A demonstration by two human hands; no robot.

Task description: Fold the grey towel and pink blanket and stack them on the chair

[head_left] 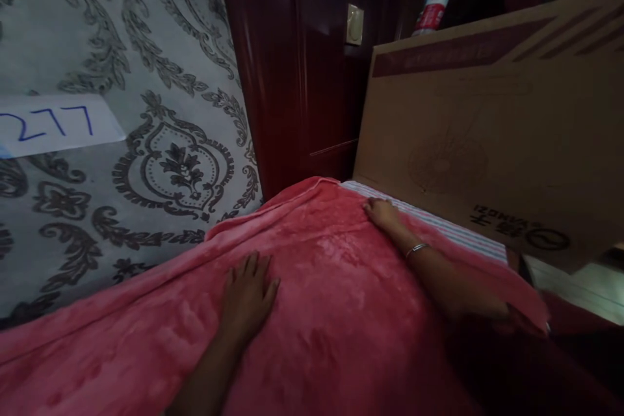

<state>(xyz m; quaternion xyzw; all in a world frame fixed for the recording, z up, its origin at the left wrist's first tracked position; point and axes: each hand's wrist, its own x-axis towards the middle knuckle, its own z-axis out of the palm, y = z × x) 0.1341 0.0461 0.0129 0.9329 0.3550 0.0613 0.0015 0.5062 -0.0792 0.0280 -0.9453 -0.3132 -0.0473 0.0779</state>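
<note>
Patterned wallpaper (pixel 160 78) behind pink blanket (pixel 331 312), both hands flat on it

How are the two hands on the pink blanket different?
The left hand lies flat with fingers spread in the middle of the pink blanket; the right hand reaches farther, to the blanket's edge by the striped cloth, fingers curled. The right wrist wears a bracelet; the left shows none. Both are bare and rest on the blanket.

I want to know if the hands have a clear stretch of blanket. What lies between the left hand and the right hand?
In the head view, only bare pink blanket lies between the left hand and the right hand; nothing else rests there.
</note>
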